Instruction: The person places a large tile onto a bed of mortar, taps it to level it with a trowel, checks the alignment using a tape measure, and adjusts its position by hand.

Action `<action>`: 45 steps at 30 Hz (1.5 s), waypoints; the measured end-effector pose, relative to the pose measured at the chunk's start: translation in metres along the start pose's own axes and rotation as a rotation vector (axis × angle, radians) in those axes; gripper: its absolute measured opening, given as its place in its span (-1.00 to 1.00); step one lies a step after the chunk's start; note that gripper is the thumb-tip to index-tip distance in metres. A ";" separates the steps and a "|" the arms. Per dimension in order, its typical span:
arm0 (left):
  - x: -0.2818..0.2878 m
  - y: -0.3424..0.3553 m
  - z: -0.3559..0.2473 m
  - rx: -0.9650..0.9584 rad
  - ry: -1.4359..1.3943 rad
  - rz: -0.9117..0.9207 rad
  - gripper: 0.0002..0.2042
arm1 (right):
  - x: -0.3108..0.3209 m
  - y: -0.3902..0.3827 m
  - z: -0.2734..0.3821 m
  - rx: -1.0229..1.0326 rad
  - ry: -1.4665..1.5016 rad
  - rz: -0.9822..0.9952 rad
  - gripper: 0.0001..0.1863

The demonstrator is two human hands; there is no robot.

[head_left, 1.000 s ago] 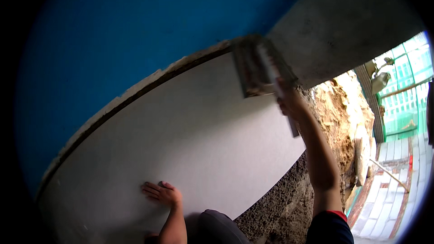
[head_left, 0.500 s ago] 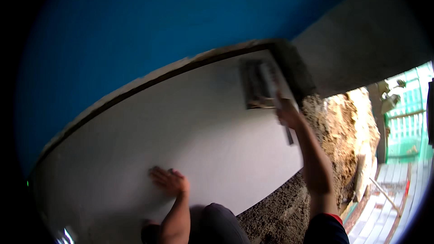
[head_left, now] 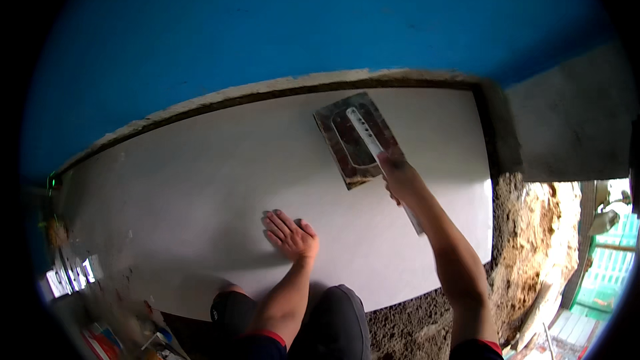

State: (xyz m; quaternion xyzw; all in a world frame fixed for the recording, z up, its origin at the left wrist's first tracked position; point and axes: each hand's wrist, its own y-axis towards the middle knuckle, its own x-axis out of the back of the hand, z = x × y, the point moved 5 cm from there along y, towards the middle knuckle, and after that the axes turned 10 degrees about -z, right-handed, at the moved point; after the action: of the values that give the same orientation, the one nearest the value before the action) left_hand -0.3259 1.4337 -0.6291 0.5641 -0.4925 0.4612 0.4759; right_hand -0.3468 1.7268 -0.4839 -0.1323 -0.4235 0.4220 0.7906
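Mid-pass: right hand point(head_left: 399, 175) gripping trowel point(head_left: 359, 139), 1 o'clock on white slab point(head_left: 200, 180); left hand point(head_left: 290, 235) splayed flat. Next stroke needs flat blade.

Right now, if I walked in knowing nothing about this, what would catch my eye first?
Probably the big smooth white panel filling the middle, set against a bright blue wall above it. On it, the right hand grips a mortar-smeared rectangular trowel near the upper right, while the left hand lies flat on the panel lower down. At the right edge, rough brown rubble stands out.
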 end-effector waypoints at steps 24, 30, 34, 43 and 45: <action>-0.019 -0.005 0.003 0.103 -0.115 0.116 -0.23 | -0.072 -0.108 0.095 0.813 0.031 -0.019 -0.58; -0.011 -0.005 0.002 0.081 -0.128 0.053 -0.22 | -0.158 -0.015 0.072 0.232 -0.313 0.236 -0.28; -0.007 -0.004 -0.001 0.030 -0.089 0.006 -0.23 | -0.054 -0.063 0.078 0.359 -0.083 0.167 -0.40; -0.010 -0.004 -0.005 -0.001 0.031 -0.032 -0.24 | -0.008 -0.035 -0.058 0.157 -0.167 -0.201 -0.42; -0.006 -0.004 -0.006 -0.020 0.024 -0.070 -0.26 | -0.001 0.001 -0.063 -0.108 -0.049 -0.015 -0.42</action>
State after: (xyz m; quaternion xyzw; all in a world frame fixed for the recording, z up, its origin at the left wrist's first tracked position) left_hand -0.3229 1.4404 -0.6343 0.5706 -0.4715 0.4461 0.5032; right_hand -0.2983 1.7362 -0.5236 -0.1614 -0.4657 0.3958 0.7748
